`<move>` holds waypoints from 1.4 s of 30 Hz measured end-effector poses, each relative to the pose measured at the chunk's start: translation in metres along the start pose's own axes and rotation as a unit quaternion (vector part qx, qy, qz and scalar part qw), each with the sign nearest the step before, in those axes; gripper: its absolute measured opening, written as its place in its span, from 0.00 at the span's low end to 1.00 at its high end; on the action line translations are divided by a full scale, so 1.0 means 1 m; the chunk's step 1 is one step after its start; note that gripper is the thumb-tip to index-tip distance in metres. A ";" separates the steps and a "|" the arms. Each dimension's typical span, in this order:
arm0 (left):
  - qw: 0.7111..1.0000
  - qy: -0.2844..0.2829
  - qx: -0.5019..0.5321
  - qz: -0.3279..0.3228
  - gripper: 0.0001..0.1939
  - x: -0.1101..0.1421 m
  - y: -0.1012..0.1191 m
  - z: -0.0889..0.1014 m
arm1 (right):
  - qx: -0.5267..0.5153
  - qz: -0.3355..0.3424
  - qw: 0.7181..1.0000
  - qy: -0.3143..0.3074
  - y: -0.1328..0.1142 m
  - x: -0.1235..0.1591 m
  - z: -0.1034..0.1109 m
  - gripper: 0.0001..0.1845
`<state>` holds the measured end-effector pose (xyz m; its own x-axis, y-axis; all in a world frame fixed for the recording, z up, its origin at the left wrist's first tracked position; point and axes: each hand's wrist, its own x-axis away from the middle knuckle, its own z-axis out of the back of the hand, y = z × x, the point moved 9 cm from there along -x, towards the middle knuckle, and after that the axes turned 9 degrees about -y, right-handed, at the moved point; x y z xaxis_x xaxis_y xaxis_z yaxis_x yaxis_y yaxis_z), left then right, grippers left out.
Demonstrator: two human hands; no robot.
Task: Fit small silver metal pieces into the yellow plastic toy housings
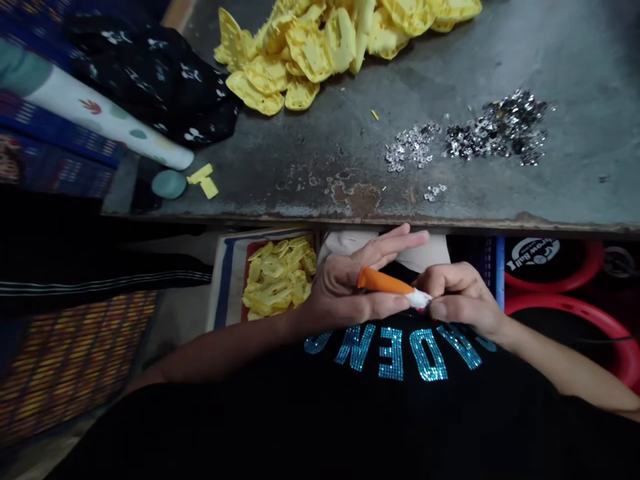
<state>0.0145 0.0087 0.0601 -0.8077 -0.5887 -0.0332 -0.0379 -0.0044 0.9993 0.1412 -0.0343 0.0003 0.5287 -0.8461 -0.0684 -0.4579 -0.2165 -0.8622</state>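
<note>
My left hand (355, 280) is in front of my chest, just below the table edge, with its upper fingers stretched out. An orange sleeve (385, 281), which looks like a rubber finger cover, lies along its index finger above the thumb. A white wrapping (419, 299) with reddish marks shows at the sleeve's end. My right hand (463, 297) is closed, its thumb and bent index finger pinched at this white end. The fingertips partly hide what they grip.
On the grey metal table (310, 193) lie a heap of yellow moulded pieces (320, 47) and piles of small metal clips (500, 130). More yellow pieces (277, 273) fill a red container below. A patterned sleeve (115, 110) reaches in at left. Red rings (575, 313) stand at right.
</note>
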 end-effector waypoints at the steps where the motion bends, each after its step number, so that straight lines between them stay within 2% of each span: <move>1: 0.999 0.006 0.034 0.019 0.14 -0.001 -0.007 0.000 | -0.009 0.003 1.000 0.012 0.002 0.000 0.002 0.24; 3: 0.995 0.021 0.082 0.049 0.09 -0.004 -0.019 -0.001 | -0.024 0.005 0.999 0.034 0.007 0.001 0.006 0.25; 7: 0.979 0.075 0.177 0.068 0.03 -0.008 -0.041 0.003 | -0.044 0.017 0.996 0.070 0.015 0.007 0.016 0.25; 12: 0.954 0.098 0.261 0.111 0.08 -0.008 -0.067 -0.003 | -0.019 0.004 0.996 0.091 0.024 0.014 0.024 0.27; 15: 0.952 0.120 0.260 0.107 0.09 -0.008 -0.068 -0.001 | 0.002 0.011 0.994 0.108 0.022 0.018 0.025 0.27; 20: 0.962 0.133 0.224 0.086 0.06 -0.006 -0.061 0.004 | 0.017 0.026 0.991 0.128 0.016 0.024 0.022 0.25; 26: 0.956 0.139 0.250 0.069 0.07 -0.005 -0.062 0.004 | 0.047 0.028 0.991 0.123 0.008 0.024 0.011 0.26; 31: 0.947 0.139 0.276 0.083 0.10 -0.006 -0.063 0.001 | 0.092 0.052 0.988 0.115 -0.002 0.022 0.000 0.26; 33: 0.942 0.163 0.281 0.084 0.12 -0.004 -0.063 0.012 | 0.117 0.082 0.985 0.094 -0.008 0.023 -0.007 0.25; 36: 0.931 0.239 0.271 0.048 0.12 0.004 -0.056 0.041 | 0.160 0.157 0.972 0.065 -0.023 0.032 -0.015 0.26; 38: 0.925 0.262 0.273 0.037 0.13 0.009 -0.051 0.051 | 0.187 0.148 0.964 0.114 -0.024 0.042 -0.002 0.24; 40: 0.927 0.233 0.289 0.062 0.13 0.008 -0.051 0.046 | 0.226 0.091 0.949 0.201 -0.016 0.057 0.028 0.18; 42: 0.925 0.194 0.313 0.091 0.14 0.006 -0.054 0.036 | 0.297 0.046 0.917 0.263 -0.007 0.079 0.062 0.15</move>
<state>-0.0089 0.0343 0.0050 -0.5671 -0.7797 0.2654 -0.3536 0.5216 0.7765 0.2299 -0.0694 -0.0302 0.0173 -0.9991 -0.0383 0.0698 0.0395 -0.9968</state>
